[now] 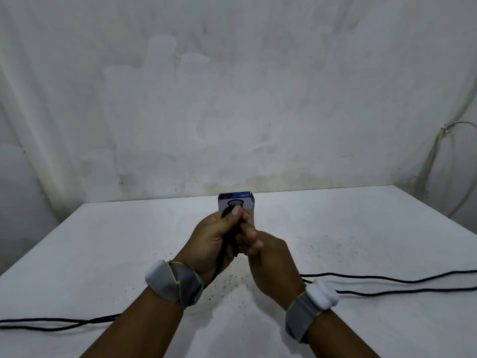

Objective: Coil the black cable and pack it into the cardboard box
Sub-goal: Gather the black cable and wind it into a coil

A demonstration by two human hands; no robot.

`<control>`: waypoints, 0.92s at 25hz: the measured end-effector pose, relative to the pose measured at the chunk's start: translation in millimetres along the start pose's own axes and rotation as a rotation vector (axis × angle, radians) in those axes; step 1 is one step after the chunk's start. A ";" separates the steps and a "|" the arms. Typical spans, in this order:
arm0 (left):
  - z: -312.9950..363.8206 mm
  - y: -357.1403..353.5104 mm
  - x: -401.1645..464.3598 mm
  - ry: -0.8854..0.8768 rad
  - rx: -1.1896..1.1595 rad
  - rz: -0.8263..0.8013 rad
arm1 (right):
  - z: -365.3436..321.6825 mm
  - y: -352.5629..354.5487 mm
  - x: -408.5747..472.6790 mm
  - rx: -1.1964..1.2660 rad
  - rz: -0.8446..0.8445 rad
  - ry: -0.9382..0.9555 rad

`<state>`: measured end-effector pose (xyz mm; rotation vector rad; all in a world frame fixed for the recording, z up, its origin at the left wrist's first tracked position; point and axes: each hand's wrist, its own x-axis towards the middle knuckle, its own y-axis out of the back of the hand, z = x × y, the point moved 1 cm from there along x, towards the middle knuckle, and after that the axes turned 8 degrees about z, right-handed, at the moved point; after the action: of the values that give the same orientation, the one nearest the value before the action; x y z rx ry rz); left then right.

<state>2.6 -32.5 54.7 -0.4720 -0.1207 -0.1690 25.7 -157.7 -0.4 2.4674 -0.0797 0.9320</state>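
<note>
Gripping tight, left hand (214, 233) fingers curl round bunched black cable (230, 239) at frame centre; right hand (268, 262) fingers pinch same bundle from right. Cable strands trail over white table (103, 241) toward lower left and right edge. Blue-and-white cardboard box (240, 201) stands upright just behind the hands.

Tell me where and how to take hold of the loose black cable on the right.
Take the black cable on the nearer of its two runs, close beside the right hand. Come down from above with a thumb-and-finger pinch across it: it lies flat and thin on the white table, so only its top and sides are open.
</note>
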 end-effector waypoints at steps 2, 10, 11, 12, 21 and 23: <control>-7.1 3.3 4.9 -0.004 -0.069 0.010 | 0.7 -6.3 -5.3 -0.006 -0.023 -0.030; -19.9 21.1 15.7 -0.203 0.569 0.196 | -5.4 -4.3 -16.7 -0.143 -0.249 -0.040; -20.4 22.4 15.6 -0.238 0.699 0.198 | -6.0 -1.8 -18.3 -0.166 -0.296 -0.044; -20.3 23.6 15.3 -0.272 0.791 0.196 | -7.4 2.1 -20.1 -0.184 -0.340 -0.046; -20.5 42.9 5.9 -0.192 1.064 0.089 | -40.7 72.7 5.8 -0.159 -0.463 0.031; -20.6 40.3 3.4 -0.152 1.036 0.025 | -44.0 83.6 18.1 -0.139 -0.413 0.059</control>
<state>15.2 -7.1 19.3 0.5482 -0.3260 -0.0292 -5.8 -207.9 75.3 2.2072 0.3606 0.7860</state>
